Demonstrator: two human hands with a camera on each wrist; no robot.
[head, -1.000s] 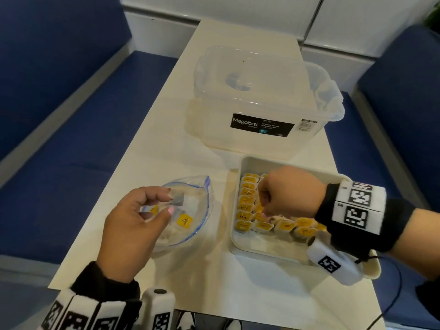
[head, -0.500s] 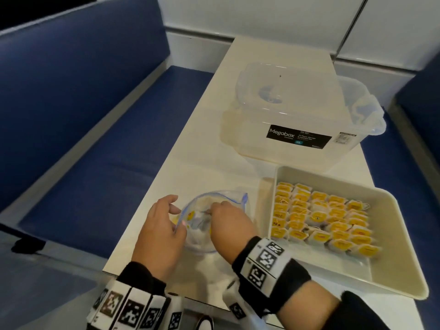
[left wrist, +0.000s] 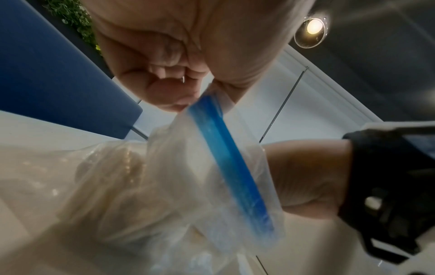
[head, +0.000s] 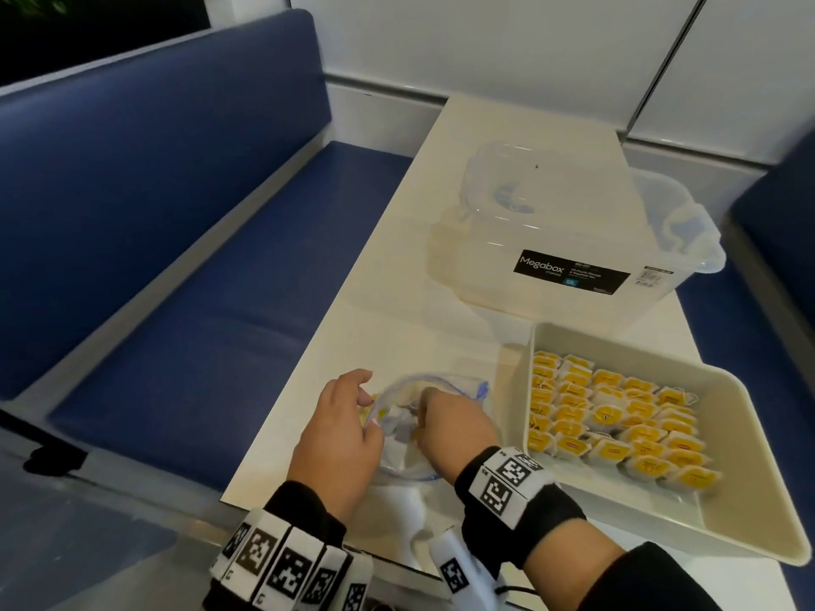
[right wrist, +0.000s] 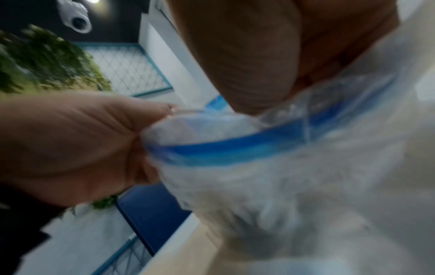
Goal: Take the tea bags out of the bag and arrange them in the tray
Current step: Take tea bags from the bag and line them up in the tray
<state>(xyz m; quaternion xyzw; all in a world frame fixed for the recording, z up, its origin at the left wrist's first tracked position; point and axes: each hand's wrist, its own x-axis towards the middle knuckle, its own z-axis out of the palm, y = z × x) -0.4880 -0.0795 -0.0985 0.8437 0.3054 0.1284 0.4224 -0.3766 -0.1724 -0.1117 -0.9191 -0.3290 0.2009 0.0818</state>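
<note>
A clear zip bag [head: 408, 438] with a blue rim lies open near the table's front edge, with a few tea bags faintly visible inside. My left hand [head: 368, 410] pinches its left rim; the left wrist view shows thumb and fingers closed on the blue zip strip [left wrist: 226, 154]. My right hand [head: 421, 418] reaches into the bag's mouth from the right, and its fingertips are hidden in the plastic [right wrist: 282, 176]. To the right stands the cream tray [head: 745, 491], where several yellow-tagged tea bags [head: 613, 416] lie in rows on the left side.
A clear lidded storage box [head: 573, 231] with a black label stands behind the tray. Blue bench seats [head: 198, 346] run along both sides of the narrow table. The tray's right side is bare.
My right hand has left the tray, crossed to the left and gone into the bag. My left hand has kept hold of the rim. The head view has swung left.
</note>
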